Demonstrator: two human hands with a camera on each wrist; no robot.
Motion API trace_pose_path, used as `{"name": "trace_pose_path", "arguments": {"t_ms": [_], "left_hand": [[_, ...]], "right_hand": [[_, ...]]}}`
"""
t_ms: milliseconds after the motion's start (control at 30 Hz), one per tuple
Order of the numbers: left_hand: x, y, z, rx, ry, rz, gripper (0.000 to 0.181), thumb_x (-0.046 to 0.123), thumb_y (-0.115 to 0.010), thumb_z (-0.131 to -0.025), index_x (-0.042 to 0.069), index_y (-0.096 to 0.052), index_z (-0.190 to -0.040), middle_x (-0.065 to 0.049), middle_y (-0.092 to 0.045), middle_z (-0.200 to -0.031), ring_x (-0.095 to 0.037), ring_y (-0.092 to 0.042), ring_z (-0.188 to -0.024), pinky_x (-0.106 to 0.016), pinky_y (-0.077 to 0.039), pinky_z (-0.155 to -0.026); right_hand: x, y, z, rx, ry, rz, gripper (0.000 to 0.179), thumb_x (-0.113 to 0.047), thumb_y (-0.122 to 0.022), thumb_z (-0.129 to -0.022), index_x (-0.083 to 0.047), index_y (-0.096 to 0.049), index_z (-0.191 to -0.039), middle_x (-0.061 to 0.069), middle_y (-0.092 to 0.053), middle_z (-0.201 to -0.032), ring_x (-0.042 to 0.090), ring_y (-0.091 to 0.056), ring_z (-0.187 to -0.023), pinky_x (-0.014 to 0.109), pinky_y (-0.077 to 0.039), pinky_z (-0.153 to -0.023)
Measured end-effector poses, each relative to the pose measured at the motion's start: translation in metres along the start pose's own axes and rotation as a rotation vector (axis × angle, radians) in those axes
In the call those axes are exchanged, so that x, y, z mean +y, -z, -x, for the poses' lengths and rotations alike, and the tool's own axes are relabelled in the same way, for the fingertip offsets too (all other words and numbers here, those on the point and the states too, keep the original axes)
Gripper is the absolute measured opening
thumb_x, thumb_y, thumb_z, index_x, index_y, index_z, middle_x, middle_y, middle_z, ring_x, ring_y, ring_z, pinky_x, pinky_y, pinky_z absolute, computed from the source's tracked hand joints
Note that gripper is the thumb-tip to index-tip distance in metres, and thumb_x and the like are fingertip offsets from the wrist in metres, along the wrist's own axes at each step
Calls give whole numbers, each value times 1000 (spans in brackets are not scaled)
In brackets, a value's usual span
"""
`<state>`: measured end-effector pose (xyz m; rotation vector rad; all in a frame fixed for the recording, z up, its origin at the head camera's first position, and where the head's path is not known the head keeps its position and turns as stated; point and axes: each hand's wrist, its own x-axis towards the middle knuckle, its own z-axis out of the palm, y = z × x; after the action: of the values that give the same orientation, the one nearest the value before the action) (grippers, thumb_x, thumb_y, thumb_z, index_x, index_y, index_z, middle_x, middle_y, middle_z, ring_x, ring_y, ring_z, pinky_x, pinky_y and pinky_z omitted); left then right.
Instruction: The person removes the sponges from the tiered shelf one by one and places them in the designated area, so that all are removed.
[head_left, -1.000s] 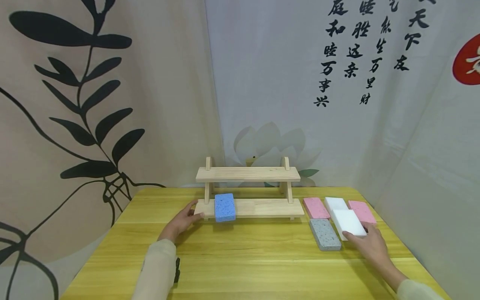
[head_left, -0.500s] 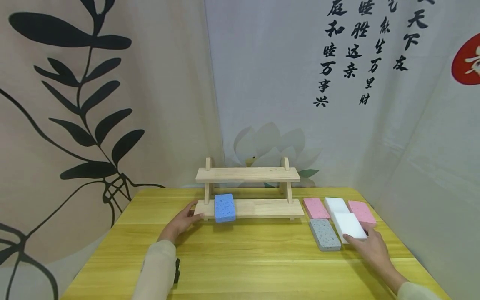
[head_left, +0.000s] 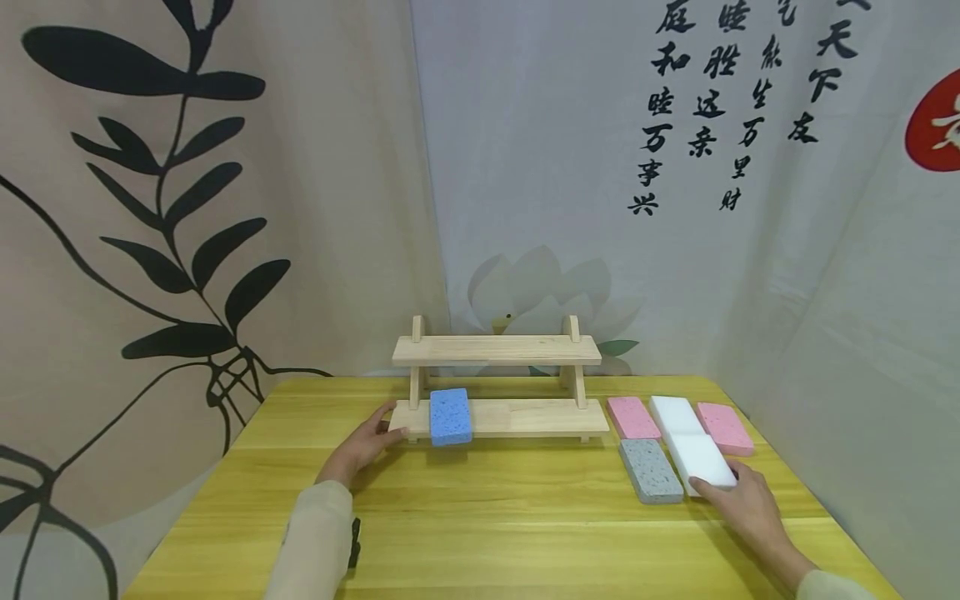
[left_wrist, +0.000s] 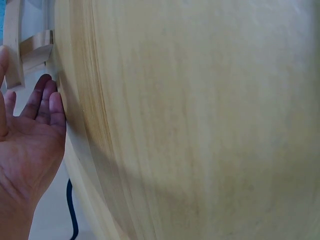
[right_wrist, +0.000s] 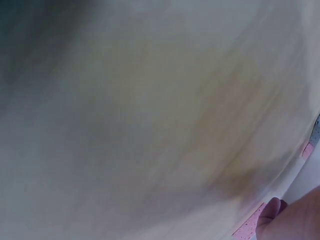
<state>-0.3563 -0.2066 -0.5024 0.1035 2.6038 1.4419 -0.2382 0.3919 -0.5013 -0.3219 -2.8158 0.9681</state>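
Observation:
At the right of the head view, my right hand (head_left: 746, 504) pinches the near end of a white sponge (head_left: 701, 460), thumb on its left side and fingers on its right. That sponge lies in line with another white sponge (head_left: 675, 414). My left hand (head_left: 360, 446) holds the left end of the lower board of a two-tier wooden shelf (head_left: 536, 417), thumb at the front. In the left wrist view, the fingers of the left hand (left_wrist: 35, 135) extend beside the board end. A blue sponge (head_left: 450, 417) leans on the lower board. The right wrist view hides the white sponge.
A grey sponge (head_left: 650, 471) lies left of the held one. Two pink sponges, one at the left (head_left: 632, 417) and one at the right (head_left: 724, 428), flank the white pair. The yellow wooden table (head_left: 510, 517) meets a printed cloth backdrop (head_left: 525, 167) behind the shelf.
My right hand has drawn the white sponge slightly toward me, off its overlap with the other white sponge. The left hand, shelf and blue sponge stay put.

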Motion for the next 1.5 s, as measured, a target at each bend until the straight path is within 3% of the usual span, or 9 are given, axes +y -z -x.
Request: {"name": "trace_pose_path", "arguments": {"t_ms": [267, 567, 967, 1200, 1367, 1500], "left_hand": [[-1, -1, 2, 7, 2, 5, 77, 42, -58, -100, 16, -16, -160, -29, -41, -147, -46, -44, -131, -63, -34, -105], [-2, -1, 1, 11, 5, 4, 76, 41, -58, -100, 17, -17, -160, -29, -41, -146, -45, -44, -131, -64, -34, -104], [-1, -1, 1, 14, 17, 18, 77, 42, -59, -99, 19, -18, -160, -25, -45, -144, -43, -47, -129, -63, -35, -104], [1, 0, 1, 8, 28, 11, 77, 42, -58, -100, 17, -16, -160, -27, -43, -145, -43, -45, -130, -63, -34, -105], [1, 0, 1, 10, 34, 21, 78, 45, -59, -99, 18, -17, -160, -27, -43, -146, -44, -44, -130, -64, -34, -105], [-1, 0, 0, 0, 19, 28, 78, 44, -59, -99, 17, -17, -159, -27, -43, -145, -44, -45, -130, -64, -34, -104]], "right_hand": [[1, -1, 1, -4, 23, 21, 95, -53, -67, -90, 23, -34, -137, 45, -43, -132, 54, -47, -117, 63, -40, -95], [0, 2, 1, -32, -43, 44, 105, -59, -63, -89, 26, -26, -138, 45, -39, -129, 55, -43, -117, 64, -37, -97], [-10, 7, -5, 24, 24, 14, 97, -60, -64, -90, 19, -35, -140, 44, -42, -131, 55, -45, -118, 63, -39, -95], [-25, 8, -10, 39, 48, -4, 103, -59, -63, -90, 23, -27, -142, 45, -41, -135, 58, -42, -122, 64, -36, -100], [-41, 8, -13, 76, 87, -27, 96, -52, -66, -91, 22, -30, -141, 45, -44, -132, 56, -46, -119, 62, -40, -98], [-56, 7, -14, 58, 90, -66, 96, -50, -65, -92, 20, -27, -144, 42, -42, -134, 53, -45, -121, 61, -40, -98]]}}
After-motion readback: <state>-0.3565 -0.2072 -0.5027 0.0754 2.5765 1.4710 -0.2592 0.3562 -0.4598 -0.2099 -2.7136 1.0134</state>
